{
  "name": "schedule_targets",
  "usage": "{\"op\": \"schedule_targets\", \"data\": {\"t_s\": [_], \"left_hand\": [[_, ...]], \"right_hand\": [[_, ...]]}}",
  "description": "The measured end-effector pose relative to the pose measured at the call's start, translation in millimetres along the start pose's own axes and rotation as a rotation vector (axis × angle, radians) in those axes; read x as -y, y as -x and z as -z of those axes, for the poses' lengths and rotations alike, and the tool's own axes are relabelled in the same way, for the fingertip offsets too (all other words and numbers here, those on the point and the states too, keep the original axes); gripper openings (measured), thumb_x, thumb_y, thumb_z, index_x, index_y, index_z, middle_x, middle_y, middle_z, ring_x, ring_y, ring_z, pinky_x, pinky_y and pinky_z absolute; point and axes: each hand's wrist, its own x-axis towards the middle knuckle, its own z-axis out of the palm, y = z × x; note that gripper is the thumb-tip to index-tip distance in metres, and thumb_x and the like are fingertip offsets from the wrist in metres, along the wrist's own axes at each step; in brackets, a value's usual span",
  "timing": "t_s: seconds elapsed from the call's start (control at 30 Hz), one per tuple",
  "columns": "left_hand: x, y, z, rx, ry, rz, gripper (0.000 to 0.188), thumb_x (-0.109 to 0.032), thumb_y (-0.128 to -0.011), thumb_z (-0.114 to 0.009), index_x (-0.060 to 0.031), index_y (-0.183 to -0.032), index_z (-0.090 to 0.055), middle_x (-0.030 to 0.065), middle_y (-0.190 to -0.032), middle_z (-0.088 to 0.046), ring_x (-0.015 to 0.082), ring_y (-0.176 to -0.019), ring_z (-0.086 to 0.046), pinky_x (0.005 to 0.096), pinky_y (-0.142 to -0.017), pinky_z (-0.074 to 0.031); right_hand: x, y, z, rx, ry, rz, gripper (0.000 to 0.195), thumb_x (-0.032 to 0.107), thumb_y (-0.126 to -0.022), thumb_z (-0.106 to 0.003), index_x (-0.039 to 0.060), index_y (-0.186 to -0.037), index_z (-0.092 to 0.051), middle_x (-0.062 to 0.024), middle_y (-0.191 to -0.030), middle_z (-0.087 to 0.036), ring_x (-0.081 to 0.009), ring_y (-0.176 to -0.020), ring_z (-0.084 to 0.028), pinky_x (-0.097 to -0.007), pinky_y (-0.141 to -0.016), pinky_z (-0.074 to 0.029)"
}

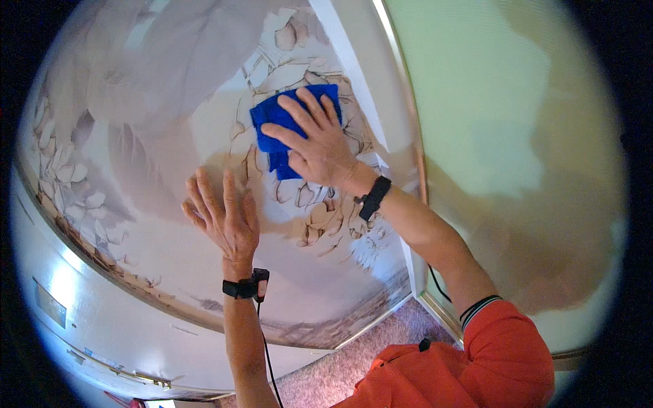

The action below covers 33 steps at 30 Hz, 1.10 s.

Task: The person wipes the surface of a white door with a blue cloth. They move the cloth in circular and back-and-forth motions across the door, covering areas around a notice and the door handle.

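My right hand (321, 137) lies spread over a folded blue cloth (291, 115), pressing it against a wall panel (326, 285) printed with flowers and large leaves. The cloth's upper edge and left side show past my fingers, and a loose flap hangs below. Lower and to the left, my left hand (224, 214) has its fingers apart and holds nothing. Its palm faces the printed panel; whether it touches the surface I cannot tell. Both wrists wear black straps, and the left strap (240, 289) carries a small device with a cable.
A pale green surface (474, 102) stands to the right, beyond a white strip and narrow metallic trim (416, 127). At lower left is a glossy white door (102, 316) with metal hardware (153, 380). The black cable (268, 352) trails beside my left forearm. Carpet (326, 380) covers the floor.
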Motion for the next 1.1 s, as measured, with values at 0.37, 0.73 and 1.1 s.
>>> {"op": "schedule_targets", "data": {"t_s": [0.37, 0.73, 1.1], "left_hand": [[-5, 0, -8, -0.009, -0.076, 0.022, 0.05, -0.041, -0.107, -0.058, -0.021, -0.152, -0.06, 0.0215, -0.17, -0.036, 0.0427, -0.16, -0.025, 0.0592, -0.129, -0.003], [-1, 8, -16, -0.086, -0.084, 0.009, 0.049, -0.041, -0.106, -0.058, -0.0203, -0.151, -0.061, 0.0199, -0.169, -0.039, 0.0427, -0.158, -0.029, 0.0597, -0.128, -0.011], [-5, 6, -14, -0.105, -0.106, 0.007, 0.049, -0.041, -0.105, -0.059, -0.0207, -0.15, -0.061, 0.0195, -0.167, -0.042, 0.0409, -0.157, -0.033, 0.058, -0.128, -0.013]], "right_hand": [[-26, -29, 16, -0.006, 0.022, 0.064, 0.061, 0.015, -0.079, -0.069, 0.0244, -0.139, -0.066, -0.0108, -0.157, -0.05, -0.0396, -0.149, -0.039, -0.0667, -0.118, -0.028], [-24, -14, 20, -0.042, -0.018, -0.098, 0.063, 0.034, -0.09, -0.067, 0.0197, -0.151, -0.057, -0.0167, -0.162, -0.044, -0.0466, -0.15, -0.036, -0.0681, -0.118, -0.027], [-21, 11, 10, -0.007, 0.024, -0.084, 0.066, 0.046, -0.089, -0.071, 0.0224, -0.149, -0.059, -0.0169, -0.163, -0.042, -0.0478, -0.15, -0.035, -0.0698, -0.116, -0.027]]}}
